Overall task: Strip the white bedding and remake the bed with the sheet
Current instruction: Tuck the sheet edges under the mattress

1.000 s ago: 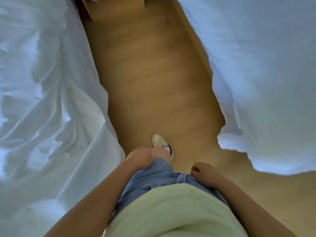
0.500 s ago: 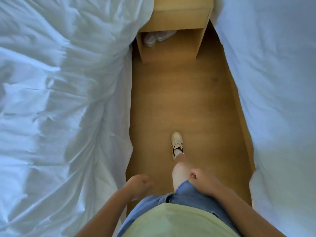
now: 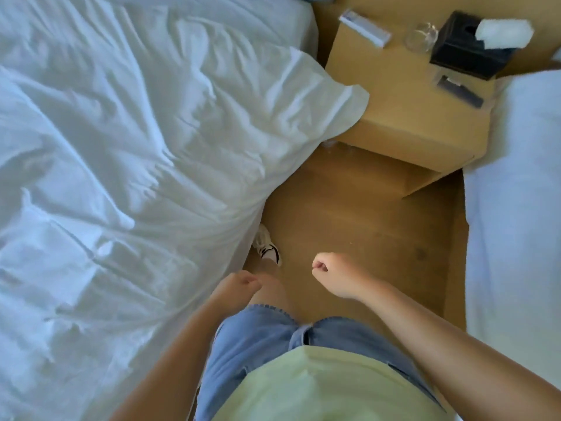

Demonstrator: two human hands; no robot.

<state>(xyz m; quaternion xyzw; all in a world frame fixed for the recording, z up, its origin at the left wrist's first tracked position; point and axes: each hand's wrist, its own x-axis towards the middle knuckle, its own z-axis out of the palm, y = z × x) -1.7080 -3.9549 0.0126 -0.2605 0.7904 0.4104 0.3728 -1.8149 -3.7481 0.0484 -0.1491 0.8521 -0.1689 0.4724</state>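
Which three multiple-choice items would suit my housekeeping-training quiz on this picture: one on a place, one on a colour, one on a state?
1. Where does the loose corner of the white bedding rest?
A) on the floor
B) on the nightstand
C) on a chair

2. What colour is the tissue box?
A) red
B) white
C) black

3. What do the left hand and the right hand hold?
A) nothing
B) a pillow
C) a glass

Key: 1 B, the corner drapes over the nightstand's top edge; 2 C, the box is plainly black; 3 A, both hands are loosely curled with nothing in them.
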